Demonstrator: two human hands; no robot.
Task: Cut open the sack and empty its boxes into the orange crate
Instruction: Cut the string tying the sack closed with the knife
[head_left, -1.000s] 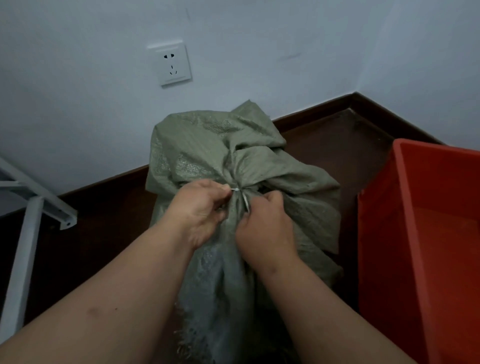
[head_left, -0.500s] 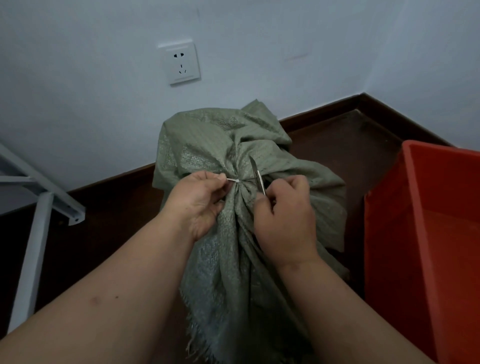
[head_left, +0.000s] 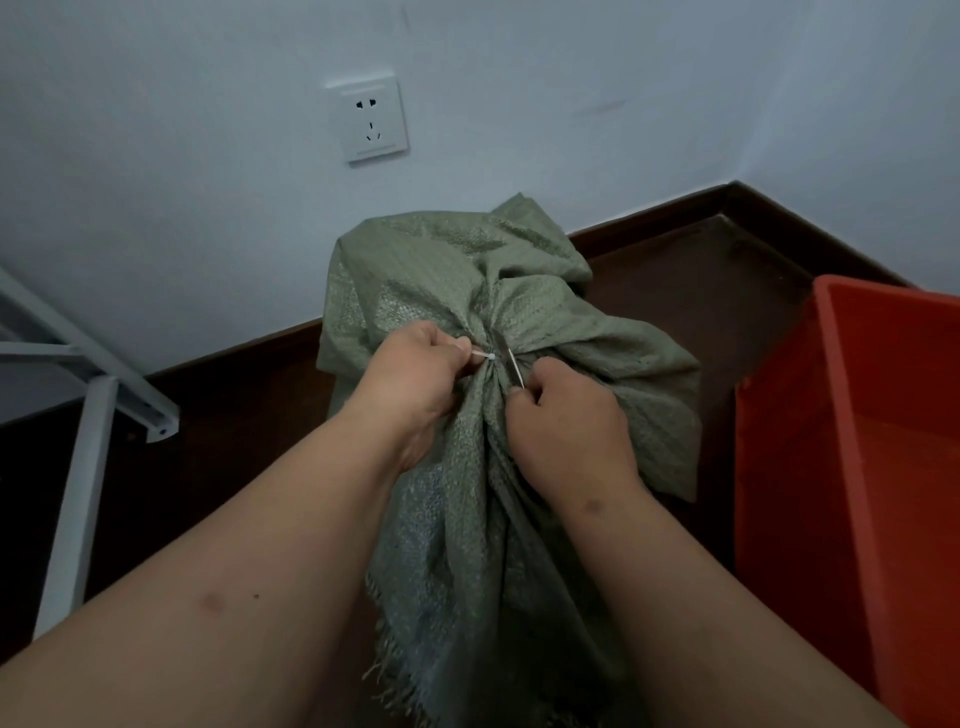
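A green woven sack (head_left: 452, 270) stands on the dark floor against the wall, its neck bunched and bound by a white tie (head_left: 487, 355). My left hand (head_left: 415, 371) pinches the tie's loose end at the neck. My right hand (head_left: 563, 426) grips a thin metal blade (head_left: 509, 361), whose tip lies against the neck right beside the tie. The sack's frayed open end hangs toward me between my forearms. An orange crate (head_left: 831, 426) stands on the floor at the right, close to the sack. No boxes are visible.
A white metal frame leg (head_left: 83, 467) stands at the left. A wall socket (head_left: 370, 120) is above the sack. The dark skirting (head_left: 727, 200) meets in a corner behind the crate.
My right hand lifted the blade clear of the neck, then lowered its tip back against the neck by the tie. My left hand kept its pinch on the tie.
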